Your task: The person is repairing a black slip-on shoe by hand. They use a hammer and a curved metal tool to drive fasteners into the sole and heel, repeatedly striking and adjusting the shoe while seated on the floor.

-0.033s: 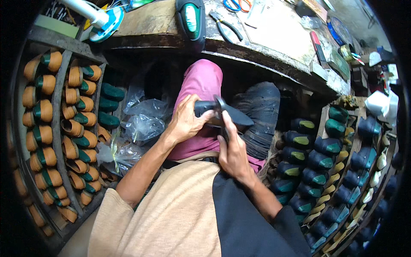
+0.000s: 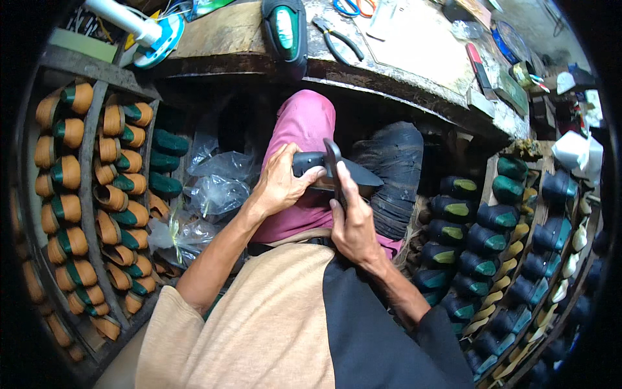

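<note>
A dark shoe [image 2: 363, 174] lies sideways across my lap, its pointed end toward the right knee. My left hand [image 2: 285, 176] grips its left end, thumb on the near side and fingers over the far side. In my right hand [image 2: 353, 220] is a hammer [image 2: 333, 154], its dark curved head standing upright over the middle of the shoe. The right index finger stretches along the hammer toward its head. Whether the head touches the shoe, I cannot tell. Part of the shoe's underside is hidden behind my hands.
Ahead is a worn workbench [image 2: 414, 58] with another dark shoe [image 2: 285, 32], pliers [image 2: 338, 40] and a red-handled tool [image 2: 479, 70]. Racks of brown-and-green shoe parts [image 2: 68, 172] stand left, dark ones [image 2: 499, 240] right. Plastic bags [image 2: 217, 191] lie beside my left leg.
The hammer head, blurred before, is now sharper and sits a little higher over the shoe. My left hand and the shoe hold nearly the same place.
</note>
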`<state>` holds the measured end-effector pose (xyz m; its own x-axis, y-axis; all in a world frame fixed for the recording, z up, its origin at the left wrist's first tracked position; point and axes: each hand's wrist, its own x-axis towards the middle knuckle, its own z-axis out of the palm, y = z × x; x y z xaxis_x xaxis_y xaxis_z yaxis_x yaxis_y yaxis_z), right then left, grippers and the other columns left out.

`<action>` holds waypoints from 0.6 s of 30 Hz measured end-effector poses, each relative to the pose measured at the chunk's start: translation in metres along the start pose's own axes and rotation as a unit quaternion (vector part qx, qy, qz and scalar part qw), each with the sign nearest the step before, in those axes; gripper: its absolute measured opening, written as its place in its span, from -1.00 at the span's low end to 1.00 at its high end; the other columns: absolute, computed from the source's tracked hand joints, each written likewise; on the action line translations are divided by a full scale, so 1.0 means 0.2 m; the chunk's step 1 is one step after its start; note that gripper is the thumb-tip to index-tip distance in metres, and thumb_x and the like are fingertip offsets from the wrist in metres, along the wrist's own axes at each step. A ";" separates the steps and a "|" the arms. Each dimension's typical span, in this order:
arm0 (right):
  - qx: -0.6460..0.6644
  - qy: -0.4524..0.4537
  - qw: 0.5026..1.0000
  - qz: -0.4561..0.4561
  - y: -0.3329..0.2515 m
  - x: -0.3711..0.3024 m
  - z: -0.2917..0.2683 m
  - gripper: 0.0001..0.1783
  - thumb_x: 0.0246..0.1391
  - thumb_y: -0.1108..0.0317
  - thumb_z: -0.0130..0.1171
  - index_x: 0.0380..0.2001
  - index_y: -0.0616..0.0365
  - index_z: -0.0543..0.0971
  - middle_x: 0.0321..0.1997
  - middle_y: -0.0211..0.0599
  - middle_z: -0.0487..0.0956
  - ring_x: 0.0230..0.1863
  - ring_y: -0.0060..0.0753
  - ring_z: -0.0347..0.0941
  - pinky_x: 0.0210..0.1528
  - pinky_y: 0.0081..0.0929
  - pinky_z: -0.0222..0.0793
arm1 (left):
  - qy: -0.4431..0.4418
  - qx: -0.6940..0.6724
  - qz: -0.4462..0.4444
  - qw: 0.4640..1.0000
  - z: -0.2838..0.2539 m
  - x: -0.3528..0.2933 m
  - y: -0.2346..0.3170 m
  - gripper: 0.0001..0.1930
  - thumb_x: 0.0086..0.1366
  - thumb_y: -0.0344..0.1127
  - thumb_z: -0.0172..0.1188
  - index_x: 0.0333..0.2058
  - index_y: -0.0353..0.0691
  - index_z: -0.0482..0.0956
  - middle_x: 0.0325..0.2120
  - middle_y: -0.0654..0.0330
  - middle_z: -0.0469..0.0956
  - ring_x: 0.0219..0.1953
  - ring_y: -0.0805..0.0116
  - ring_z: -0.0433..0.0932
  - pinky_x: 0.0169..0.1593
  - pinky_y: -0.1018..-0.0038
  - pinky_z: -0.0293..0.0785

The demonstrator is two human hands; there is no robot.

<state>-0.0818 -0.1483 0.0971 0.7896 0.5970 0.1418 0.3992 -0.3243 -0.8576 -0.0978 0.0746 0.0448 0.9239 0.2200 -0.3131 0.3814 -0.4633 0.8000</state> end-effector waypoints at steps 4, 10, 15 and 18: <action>0.092 0.161 0.977 -0.109 0.07 -0.03 0.04 -0.26 0.45 0.68 0.18 0.62 0.37 0.26 0.55 0.44 0.48 0.50 0.26 0.56 0.54 -0.08 0.48 | 0.040 0.024 0.040 0.998 0.00 0.02 -0.01 -0.48 0.38 -0.02 0.64 -0.15 -0.38 0.60 -0.30 -0.10 0.65 -0.23 0.07 0.68 -0.09 0.12 0.58; 0.050 0.028 0.997 0.051 0.12 -0.06 0.07 -0.16 0.36 0.78 0.15 0.66 0.47 0.20 0.68 0.44 0.35 0.64 0.30 0.43 0.62 -0.02 0.41 | 0.009 0.010 0.046 0.999 -0.01 0.01 -0.03 -0.39 0.38 0.05 0.62 -0.08 -0.41 0.52 -0.21 -0.19 0.57 -0.11 -0.23 0.62 0.03 0.00 0.54; -0.002 -0.056 0.998 -0.011 0.10 0.00 0.01 -0.14 0.33 0.78 0.16 0.67 0.35 0.26 0.57 0.41 0.48 0.56 0.39 0.49 0.57 -0.03 0.49 | 0.076 0.040 0.110 0.990 0.03 -0.03 -0.01 -0.50 0.38 -0.08 0.63 -0.05 -0.35 0.58 -0.23 -0.12 0.61 -0.21 -0.07 0.65 -0.06 0.11 0.56; 0.032 -0.019 0.999 0.029 0.09 -0.02 -0.08 -0.20 0.37 0.73 0.19 0.65 0.34 0.31 0.65 0.28 0.45 0.66 0.14 0.44 0.66 -0.12 0.37 | 0.069 0.014 0.128 0.989 -0.02 -0.06 0.06 -0.52 0.36 -0.13 0.64 -0.03 -0.36 0.61 -0.21 -0.10 0.61 -0.20 -0.08 0.66 -0.05 0.13 0.57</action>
<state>-0.0712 -0.1684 0.0887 0.7913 0.6069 0.0738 0.3222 -0.3114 -0.8940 -0.1038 0.0702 0.0602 0.9779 0.2070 -0.0278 0.1381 -0.5413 0.8294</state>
